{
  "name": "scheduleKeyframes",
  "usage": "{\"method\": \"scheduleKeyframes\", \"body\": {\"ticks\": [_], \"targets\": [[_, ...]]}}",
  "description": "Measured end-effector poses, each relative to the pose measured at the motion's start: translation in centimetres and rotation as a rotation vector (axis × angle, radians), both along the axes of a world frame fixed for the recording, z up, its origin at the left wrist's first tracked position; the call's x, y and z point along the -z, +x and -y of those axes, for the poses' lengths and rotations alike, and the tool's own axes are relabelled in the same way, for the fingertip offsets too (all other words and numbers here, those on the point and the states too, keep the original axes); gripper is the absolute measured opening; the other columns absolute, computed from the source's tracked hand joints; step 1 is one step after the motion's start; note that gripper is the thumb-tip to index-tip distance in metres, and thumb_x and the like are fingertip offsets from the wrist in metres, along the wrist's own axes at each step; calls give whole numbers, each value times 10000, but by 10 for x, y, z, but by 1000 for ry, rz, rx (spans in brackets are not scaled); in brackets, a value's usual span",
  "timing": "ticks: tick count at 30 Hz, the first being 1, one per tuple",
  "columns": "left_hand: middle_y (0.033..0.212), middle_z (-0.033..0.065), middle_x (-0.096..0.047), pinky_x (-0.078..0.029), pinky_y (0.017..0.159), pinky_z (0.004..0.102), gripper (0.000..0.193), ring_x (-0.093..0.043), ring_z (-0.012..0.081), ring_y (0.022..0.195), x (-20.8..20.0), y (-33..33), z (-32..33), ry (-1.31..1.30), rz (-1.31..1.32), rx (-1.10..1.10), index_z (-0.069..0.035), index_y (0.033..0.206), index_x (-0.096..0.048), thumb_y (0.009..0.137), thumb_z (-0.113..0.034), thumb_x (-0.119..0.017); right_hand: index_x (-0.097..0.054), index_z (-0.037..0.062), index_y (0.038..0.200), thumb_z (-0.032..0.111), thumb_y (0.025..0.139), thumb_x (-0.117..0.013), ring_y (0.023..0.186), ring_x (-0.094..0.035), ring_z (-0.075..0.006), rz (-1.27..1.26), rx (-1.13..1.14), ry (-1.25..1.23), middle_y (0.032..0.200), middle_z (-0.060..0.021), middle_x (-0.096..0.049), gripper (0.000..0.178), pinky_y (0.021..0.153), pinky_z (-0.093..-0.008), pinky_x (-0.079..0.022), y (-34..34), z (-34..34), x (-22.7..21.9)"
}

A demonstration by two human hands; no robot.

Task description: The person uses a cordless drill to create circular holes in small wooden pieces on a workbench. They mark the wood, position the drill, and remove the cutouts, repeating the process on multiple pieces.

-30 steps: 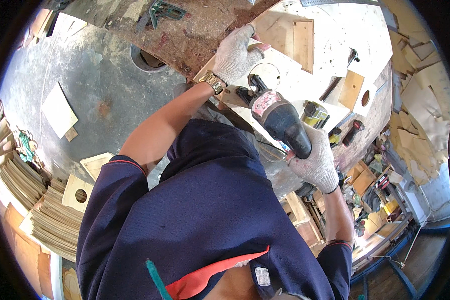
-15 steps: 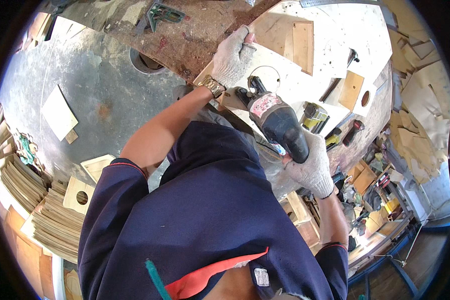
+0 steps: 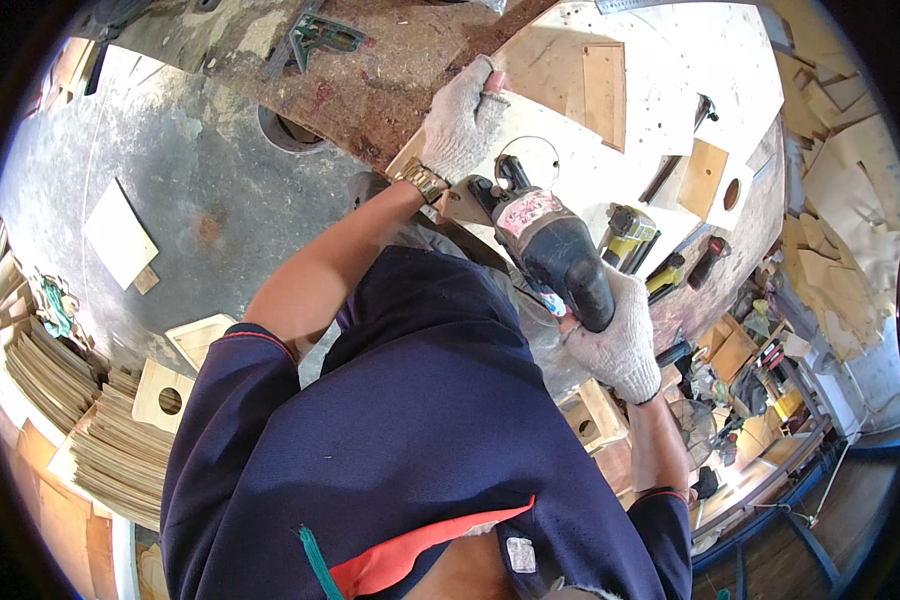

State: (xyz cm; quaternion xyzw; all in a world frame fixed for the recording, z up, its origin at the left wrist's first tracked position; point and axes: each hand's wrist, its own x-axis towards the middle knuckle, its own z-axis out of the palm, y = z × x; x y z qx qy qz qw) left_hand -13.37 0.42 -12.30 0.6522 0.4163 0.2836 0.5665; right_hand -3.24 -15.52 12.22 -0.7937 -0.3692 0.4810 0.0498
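Note:
A black jigsaw (image 3: 555, 245) with a worn pink-and-white label rests on a pale plywood panel (image 3: 540, 120). Its front end lies by a circle line (image 3: 558, 160) on the panel. My right hand (image 3: 618, 335), in a white knit glove, is closed round the rear of the jigsaw. Fingers on its underside are partly hidden by the tool body. My left hand (image 3: 462, 120), also gloved, grips the panel at its far left part, with one bare fingertip showing. A gold watch sits on my left wrist.
A yellow-green power tool (image 3: 627, 235) and a red-and-black tool (image 3: 708, 263) lie right of the jigsaw. Beyond are a hammer (image 3: 707, 110) and a green-handled square (image 3: 325, 40). Stacked plywood pieces (image 3: 120, 450) stand at the lower left. Wood scraps (image 3: 830, 270) pile at the right.
The jigsaw's rear and my right hand have shifted slightly left and down. My left hand stays on the panel, almost unmoved.

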Motion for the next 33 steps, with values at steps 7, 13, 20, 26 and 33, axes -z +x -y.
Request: {"method": "scheduleKeyframes", "body": {"ticks": [7, 13, 20, 26, 33], "targets": [[810, 213, -588, -450, 667, 521, 283, -605, 457, 762, 2, 2, 0, 28, 72, -31, -68, 989, -546, 1082, -334, -517, -677, -63, 1042, 148, 711, -675, 580, -651, -210, -4, 38, 25, 644, -158, -646, 393, 637, -378, -542, -4, -1, 0], [803, 216, -582, -451, 669, 514, 285, -603, 461, 762, 2, 3, 2, 45, 68, -54, -58, 977, -542, 1081, -324, -525, -685, -48, 1063, 131, 707, -684, 608, -674, -220, 20, 81, 29, 671, -161, -660, 398, 644, -380, -542, -9, 2, 3], [855, 206, -624, -485, 714, 468, 321, -632, 395, 802, -4, 0, 0, 34, 42, -50, -22, 980, -553, 1085, -325, -542, -688, -31, 1080, 118, 706, -691, 651, -709, -268, 44, 84, 38, 705, -165, -680, 403, 660, -398, -545, -12, 7, 6], [942, 167, -745, -559, 775, 366, 363, -723, 236, 843, 0, 0, 1, -12, -15, -23, 16, 1046, -606, 1100, -338, -548, -685, -17, 1100, 127, 709, -698, 707, -723, -317, 86, 136, 93, 754, -183, -692, 417, 690, -408, -551, -23, 8, 5], [946, 137, -757, -553, 761, 362, 330, -687, 194, 814, -1, 1, 2, -74, -60, -9, 3, 1029, -583, 1114, -308, -513, -682, -20, 1112, 135, 715, -697, 748, -725, -357, 62, 161, 117, 806, -199, -694, 427, 723, -425, -556, -23, 23, 18]]}}
